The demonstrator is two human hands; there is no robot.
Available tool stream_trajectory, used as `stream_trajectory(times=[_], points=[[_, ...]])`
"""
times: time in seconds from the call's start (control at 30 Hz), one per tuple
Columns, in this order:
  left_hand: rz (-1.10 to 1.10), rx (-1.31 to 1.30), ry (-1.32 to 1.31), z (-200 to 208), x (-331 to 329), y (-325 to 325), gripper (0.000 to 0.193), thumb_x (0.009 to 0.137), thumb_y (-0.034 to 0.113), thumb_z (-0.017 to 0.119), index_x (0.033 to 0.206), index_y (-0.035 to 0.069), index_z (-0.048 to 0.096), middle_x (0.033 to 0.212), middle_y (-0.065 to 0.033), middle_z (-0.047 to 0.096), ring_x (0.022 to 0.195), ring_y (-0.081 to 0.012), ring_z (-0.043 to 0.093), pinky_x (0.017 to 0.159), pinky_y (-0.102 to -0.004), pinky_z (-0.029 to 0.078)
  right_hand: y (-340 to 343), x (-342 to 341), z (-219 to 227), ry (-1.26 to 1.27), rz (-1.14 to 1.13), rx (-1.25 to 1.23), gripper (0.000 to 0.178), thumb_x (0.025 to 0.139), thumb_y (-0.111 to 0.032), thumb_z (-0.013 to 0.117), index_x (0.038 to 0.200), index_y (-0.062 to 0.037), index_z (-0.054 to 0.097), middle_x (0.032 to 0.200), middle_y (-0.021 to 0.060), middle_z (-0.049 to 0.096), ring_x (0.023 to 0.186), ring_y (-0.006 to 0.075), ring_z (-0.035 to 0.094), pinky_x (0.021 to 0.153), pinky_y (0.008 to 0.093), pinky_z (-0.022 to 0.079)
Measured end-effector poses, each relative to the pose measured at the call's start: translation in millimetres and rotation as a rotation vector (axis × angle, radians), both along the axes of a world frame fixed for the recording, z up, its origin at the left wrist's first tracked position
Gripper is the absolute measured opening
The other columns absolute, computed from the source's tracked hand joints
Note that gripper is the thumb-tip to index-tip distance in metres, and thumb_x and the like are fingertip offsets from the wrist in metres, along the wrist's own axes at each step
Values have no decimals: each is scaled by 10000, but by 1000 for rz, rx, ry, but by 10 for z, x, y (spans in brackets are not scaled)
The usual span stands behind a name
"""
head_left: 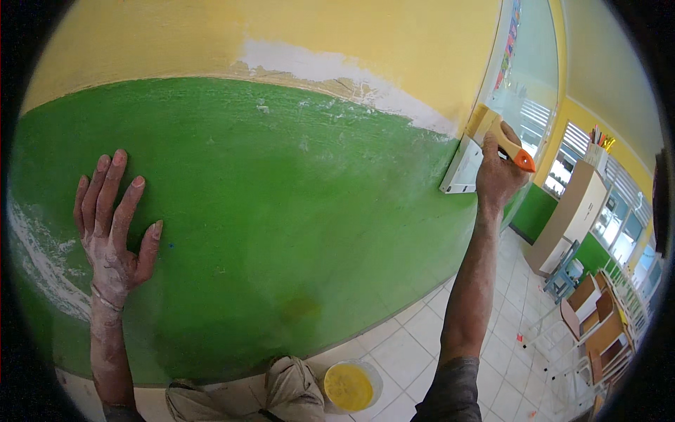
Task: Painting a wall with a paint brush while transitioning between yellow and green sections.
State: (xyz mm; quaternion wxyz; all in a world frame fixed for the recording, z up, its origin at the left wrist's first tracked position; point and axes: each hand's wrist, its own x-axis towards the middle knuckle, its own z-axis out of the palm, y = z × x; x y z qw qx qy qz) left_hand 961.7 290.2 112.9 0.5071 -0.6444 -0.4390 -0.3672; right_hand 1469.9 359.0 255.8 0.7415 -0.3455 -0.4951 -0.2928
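Note:
My left hand (116,232), dusted white, has its fingers spread and rests at the green lower part of the wall (281,190). Its palm faces the wall, and it holds nothing. At the far right end of the wall, my right hand (500,172) is closed round a flat paintbrush (512,144) with a pale yellow handle and an orange end. The brush's wide end points up and left, by the edge of the yellow paint. Beside that hand, a white rectangular plate or box (460,167) with small dark marks sits against the wall.
White filler patches (316,63) run along the yellow-green border. A tub with yellow contents (349,387) stands on the tiled floor (401,355) near my knees. Rightward are a glass pane (527,77), a tall cabinet (569,214), a blue chair (560,278) and several wooden chairs (594,320).

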Motion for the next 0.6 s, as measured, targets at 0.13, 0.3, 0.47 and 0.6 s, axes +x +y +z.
stream_trajectory(times=[0.13,0.3,0.47,0.6], points=[[3,10,-2,11,1,-25,525,922,276,597,1407,110,485,1542,-155,397,1437,-360,342,1181,-536,215,151,72,-40,-25,36,-14,299,879,-23,684,1168,50,663,1109,160,707,999,189,677,879,311,553],[4,4,-11,0,5,-3,518,929,290,589,1406,114,487,1537,-156,404,1435,-360,344,1178,-535,219,216,84,-52,-104,-84,-1,314,895,-82,691,1199,-1,676,1077,148,722,946,174,690,848,309,561],[-29,17,-26,2,16,16,524,892,264,618,1390,143,511,1534,-125,412,1432,-326,352,1178,-519,227,228,36,-59,-73,-58,-73,310,893,-56,681,1192,25,666,1111,161,709,964,176,686,838,304,568],[-9,12,-24,4,6,2,519,895,273,615,1388,143,514,1533,-119,416,1427,-322,359,1177,-519,230,257,27,-70,-106,-65,-34,303,887,-37,680,1181,35,665,1102,151,713,928,162,690,784,286,581]])
